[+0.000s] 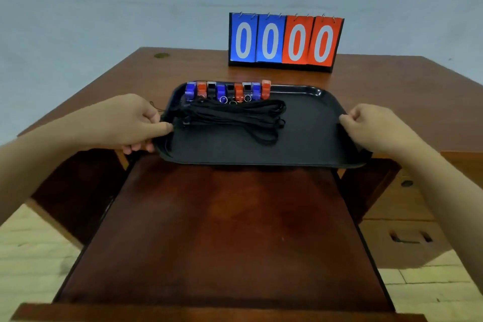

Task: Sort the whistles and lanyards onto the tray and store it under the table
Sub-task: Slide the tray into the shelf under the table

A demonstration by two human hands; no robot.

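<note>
Now both hands hold the black tray by its short ends at the near edge of the wooden counter. The left hand grips the tray's left rim, thumb lying over the top edge and fingers curled beneath it. The right hand grips the right rim in the same way, its fingers bent round the edge. The tray's near edge juts out past the counter, above a pulled-out wooden shelf that sits lower, under the counter top.

On the tray, a row of whistles stands along the far rim toward the left: blue, orange-red and black ones set side by side, touching, some with small metal rings showing at their near ends. Just in front of them lies a bundle of black lanyards, loosely coiled, spread across the left half of the tray's floor. The right half of the tray is bare.

Behind the tray, near the back of the counter, a flip scoreboard stands upright, two blue cards and two orange-red cards all showing zero. Drawers with dark handles show at the right below the counter.
</note>
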